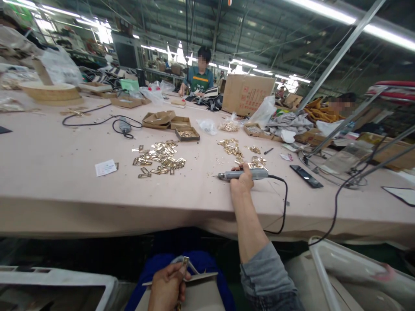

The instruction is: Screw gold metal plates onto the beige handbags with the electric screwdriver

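Note:
My right hand [243, 180] is closed around a grey electric screwdriver [258, 174], which lies level just over or on the table with its bit pointing left. Down at my lap, my left hand [168, 285] is closed, pinching a small gold metal plate [185, 261] that sticks up between thumb and fingers. Beneath and beside that hand a beige panel [202, 293] rests on my lap; whether the plate is joined to it I cannot tell. Loose gold plates [164, 157] lie in a heap left of the screwdriver, and more gold pieces [231, 147] lie just beyond my right hand.
Cardboard trays [187, 134] of small parts stand mid-table, near a second screwdriver [124, 125] with its cord. A black phone [306, 176] lies to the right. White bins [324, 272] flank my lap. Across the table a person [201, 77] sits beside a large carton [246, 95].

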The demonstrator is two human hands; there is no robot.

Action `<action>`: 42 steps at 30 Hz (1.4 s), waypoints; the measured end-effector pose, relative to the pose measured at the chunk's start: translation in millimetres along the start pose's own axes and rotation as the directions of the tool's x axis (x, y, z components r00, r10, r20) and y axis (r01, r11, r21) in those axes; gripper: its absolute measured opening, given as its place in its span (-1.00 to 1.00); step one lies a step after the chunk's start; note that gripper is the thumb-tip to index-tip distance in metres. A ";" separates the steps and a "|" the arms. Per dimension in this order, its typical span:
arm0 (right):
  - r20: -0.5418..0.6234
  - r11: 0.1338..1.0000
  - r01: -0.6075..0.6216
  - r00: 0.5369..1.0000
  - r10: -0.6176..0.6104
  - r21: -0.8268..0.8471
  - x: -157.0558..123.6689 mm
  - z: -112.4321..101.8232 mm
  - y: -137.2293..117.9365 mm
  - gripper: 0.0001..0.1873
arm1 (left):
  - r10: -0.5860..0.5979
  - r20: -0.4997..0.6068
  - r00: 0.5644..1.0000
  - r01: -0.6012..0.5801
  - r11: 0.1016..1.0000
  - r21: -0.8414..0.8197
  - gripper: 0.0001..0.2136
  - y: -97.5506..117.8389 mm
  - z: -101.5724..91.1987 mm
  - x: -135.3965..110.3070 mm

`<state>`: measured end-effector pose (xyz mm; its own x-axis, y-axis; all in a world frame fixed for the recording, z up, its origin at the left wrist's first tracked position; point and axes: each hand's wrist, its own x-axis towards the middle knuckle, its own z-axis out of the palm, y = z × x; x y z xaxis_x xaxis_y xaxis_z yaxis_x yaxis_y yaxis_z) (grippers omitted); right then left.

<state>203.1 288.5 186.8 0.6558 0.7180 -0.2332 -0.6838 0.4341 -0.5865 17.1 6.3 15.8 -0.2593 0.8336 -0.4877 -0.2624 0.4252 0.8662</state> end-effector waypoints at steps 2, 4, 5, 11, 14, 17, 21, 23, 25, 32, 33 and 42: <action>-0.013 1.000 -0.002 1.000 0.003 0.004 0.5 0.3 0.6 -0.62 | -0.005 -0.004 1.000 0.005 1.000 0.001 -0.51 1.1 0.7 -1.0; -0.015 1.000 -0.009 1.000 0.009 0.017 0.8 -0.4 -0.7 -0.61 | -0.008 0.000 1.000 0.008 1.000 0.005 -0.53 1.9 1.0 -2.1; -0.006 1.000 -0.014 1.000 0.014 0.028 0.9 -1.2 -1.8 -0.60 | -0.009 0.001 1.000 0.009 1.000 0.005 -0.54 2.1 1.0 -2.6; 0.051 1.000 -0.001 0.999 -0.001 0.031 -0.9 -6.3 -8.0 -0.64 | -0.012 -0.006 1.000 0.012 1.000 -0.019 -0.52 0.2 -0.9 -3.5; 0.037 1.000 0.009 0.999 -0.009 0.015 -2.2 -7.0 -9.5 -0.64 | -0.002 0.000 1.000 0.002 1.000 -0.020 -0.52 -1.3 -1.7 -3.1; 0.030 0.999 -0.002 1.000 0.001 0.037 -3.7 -7.6 -10.7 -0.65 | -0.001 -0.002 1.000 0.001 1.000 -0.024 -0.54 -2.4 -2.2 -2.6; 0.033 0.999 0.004 0.999 -0.006 0.047 -5.9 -8.9 -12.0 -0.67 | -0.007 0.006 1.000 0.007 1.000 -0.013 -0.55 -4.6 -3.4 -1.4; 0.037 0.999 0.010 0.999 -0.011 0.036 -6.4 -9.4 -12.3 -0.65 | -0.011 0.014 1.000 0.011 1.000 -0.009 -0.53 -5.9 -4.1 -0.7; 0.043 1.000 0.015 0.999 -0.016 0.022 -6.5 -9.7 -12.2 -0.63 | -0.008 0.021 1.000 0.008 1.000 -0.002 -0.51 -6.7 -4.8 -0.2; 0.065 1.000 0.019 0.998 -0.019 0.005 -6.7 -10.4 -12.0 -0.61 | 0.001 0.013 1.000 -0.001 1.000 -0.005 -0.53 -5.7 -4.2 -1.6; 0.062 1.000 0.013 0.998 -0.014 0.013 -6.9 -10.3 -12.2 -0.62 | -0.003 0.010 1.000 0.003 1.000 -0.009 -0.53 -5.3 -3.9 -1.9; 0.034 0.999 0.016 0.999 -0.018 0.047 -8.4 -8.2 -13.8 -0.66 | 0.014 0.001 1.000 -0.014 1.000 0.000 -0.49 -4.9 -4.2 -2.4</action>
<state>209.7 272.0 190.5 0.6567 0.7282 -0.1962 -0.6874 0.4708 -0.5531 15.1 0.8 12.3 -0.2618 0.8398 -0.4756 -0.2589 0.4136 0.8729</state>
